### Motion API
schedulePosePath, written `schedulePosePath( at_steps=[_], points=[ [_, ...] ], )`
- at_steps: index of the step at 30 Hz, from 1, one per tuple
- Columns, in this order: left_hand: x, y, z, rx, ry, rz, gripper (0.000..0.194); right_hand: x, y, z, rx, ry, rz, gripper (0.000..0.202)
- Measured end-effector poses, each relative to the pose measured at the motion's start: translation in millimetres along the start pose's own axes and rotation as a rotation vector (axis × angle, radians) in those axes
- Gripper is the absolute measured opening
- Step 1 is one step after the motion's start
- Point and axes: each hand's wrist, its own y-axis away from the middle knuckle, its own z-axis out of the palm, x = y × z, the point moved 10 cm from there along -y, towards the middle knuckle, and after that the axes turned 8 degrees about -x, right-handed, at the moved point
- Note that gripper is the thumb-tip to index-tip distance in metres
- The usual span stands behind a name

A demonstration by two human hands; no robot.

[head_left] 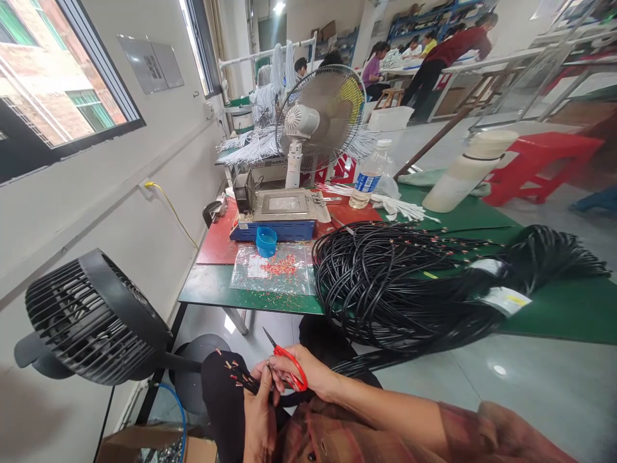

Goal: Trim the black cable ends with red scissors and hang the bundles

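Head view, near centre over the lap, left hand [261, 400] closed around black cable ends [249, 382], right hand [308, 369] gripping red-handled scissors [288, 354] just beside, bundled black cables [380, 276] farther right on a green table [573, 308].

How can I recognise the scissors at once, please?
Start at the green table with the heap of black cable. Below its near edge, the right hand holds the scissors, dark blades pointing away. Their bright red handle sets them apart from the black wires in the left hand.
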Motion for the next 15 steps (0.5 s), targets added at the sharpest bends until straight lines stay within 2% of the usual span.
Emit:
schedulePosePath(
  at_steps=[3,9,13,15],
  points=[
    [0.5,-0.3,-0.1,-0.005,-0.004,0.011,0.019,-0.6,0.7,0.4,-0.006,0.037,-0.004,0.054],
    [0.8,0.1,-4.9,0.024,-0.021,0.025,0.017,-0.3,3.0,-7.7,0.060,0.243,-0.024,0.050],
    [4.2,-0.5,-0.7,-0.015,-0.051,0.058,0.021,2.3,1.5,-8.2,0.060,0.197,-0.045,0.052],
    [3.9,-0.4,-2.5,0.005,-0.057,0.057,0.023,5.3,1.3,-10.7,0.076,0.189,-0.036,0.052]
  ],
)
